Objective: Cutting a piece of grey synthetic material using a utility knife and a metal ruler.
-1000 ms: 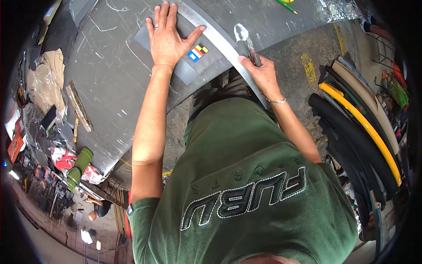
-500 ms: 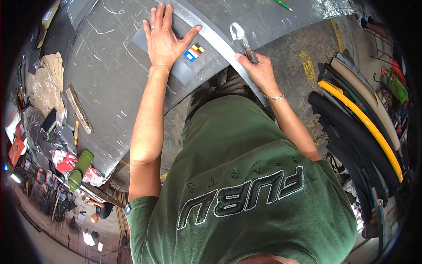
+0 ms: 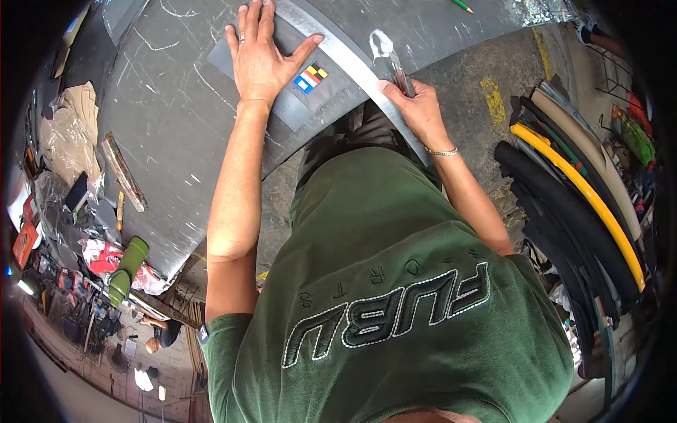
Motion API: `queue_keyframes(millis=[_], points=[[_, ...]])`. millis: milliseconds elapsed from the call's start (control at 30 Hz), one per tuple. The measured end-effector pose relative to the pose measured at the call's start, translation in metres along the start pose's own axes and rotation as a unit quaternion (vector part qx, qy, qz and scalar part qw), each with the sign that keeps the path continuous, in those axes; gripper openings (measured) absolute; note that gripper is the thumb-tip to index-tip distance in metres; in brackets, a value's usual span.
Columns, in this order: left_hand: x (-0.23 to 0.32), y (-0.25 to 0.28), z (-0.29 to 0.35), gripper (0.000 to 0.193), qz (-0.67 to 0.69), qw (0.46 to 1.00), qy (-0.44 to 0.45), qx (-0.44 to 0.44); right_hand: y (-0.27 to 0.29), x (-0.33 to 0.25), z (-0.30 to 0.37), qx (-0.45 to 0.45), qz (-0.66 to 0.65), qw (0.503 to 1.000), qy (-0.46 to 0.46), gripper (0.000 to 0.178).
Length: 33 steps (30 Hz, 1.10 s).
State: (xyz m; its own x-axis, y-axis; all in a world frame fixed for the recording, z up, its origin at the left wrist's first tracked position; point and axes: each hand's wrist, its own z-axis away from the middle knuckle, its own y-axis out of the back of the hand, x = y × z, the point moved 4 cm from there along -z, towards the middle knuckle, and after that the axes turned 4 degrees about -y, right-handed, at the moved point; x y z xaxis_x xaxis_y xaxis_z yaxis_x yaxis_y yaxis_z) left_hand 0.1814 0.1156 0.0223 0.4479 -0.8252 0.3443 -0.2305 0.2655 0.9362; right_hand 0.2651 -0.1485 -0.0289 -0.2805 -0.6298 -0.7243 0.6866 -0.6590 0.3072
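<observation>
My left hand lies flat with fingers spread on a long metal straightedge and a grey sheet that carries a small coloured label. Both rest on a scratched dark grey worktable. My right hand grips a cutting knife with a silver blade end, held against the straightedge's near edge, just right of my left thumb.
A wooden stick, crumpled plastic and a green bottle lie at the table's left end. Rolls of black, yellow and beige material are stacked on the floor at right. A green pencil lies at the far edge.
Both hands and the straightedge sit slightly higher in the picture than before. The knife stays against the straightedge; my left hand remains pressed flat.
</observation>
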Motion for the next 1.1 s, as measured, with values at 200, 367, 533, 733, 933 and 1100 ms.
queue_keyframes(millis=[200, 367, 533, 733, 933, 1100], points=[[0.0, 0.0, 0.001, 0.101, 0.011, 1.0, -0.001, 0.003, 0.0, 0.002, 0.0, 0.002, -0.001, 1.0, -0.005, 0.046], [0.0, -0.001, 0.001, 0.101, 0.009, 1.0, 0.001, 0.003, 0.0, 0.003, 0.0, 0.0, -0.003, 1.0, -0.005, 0.045], [0.0, -0.001, 0.001, 0.102, 0.013, 1.0, -0.004, 0.008, 0.0, 0.006, -0.002, 0.007, -0.006, 1.0, 0.012, 0.046], [-0.001, -0.001, 0.001, 0.102, 0.01, 1.0, 0.005, 0.0, -0.001, 0.009, -0.002, -0.004, 0.006, 1.0, -0.004, 0.04], [0.0, 0.002, 0.0, 0.102, 0.017, 1.0, 0.013, -0.001, -0.001, 0.014, -0.005, -0.002, 0.001, 1.0, 0.004, 0.037], [-0.002, -0.001, 0.0, 0.102, 0.023, 1.0, 0.01, -0.007, 0.0, 0.016, -0.002, 0.009, 0.013, 1.0, -0.012, 0.033]])
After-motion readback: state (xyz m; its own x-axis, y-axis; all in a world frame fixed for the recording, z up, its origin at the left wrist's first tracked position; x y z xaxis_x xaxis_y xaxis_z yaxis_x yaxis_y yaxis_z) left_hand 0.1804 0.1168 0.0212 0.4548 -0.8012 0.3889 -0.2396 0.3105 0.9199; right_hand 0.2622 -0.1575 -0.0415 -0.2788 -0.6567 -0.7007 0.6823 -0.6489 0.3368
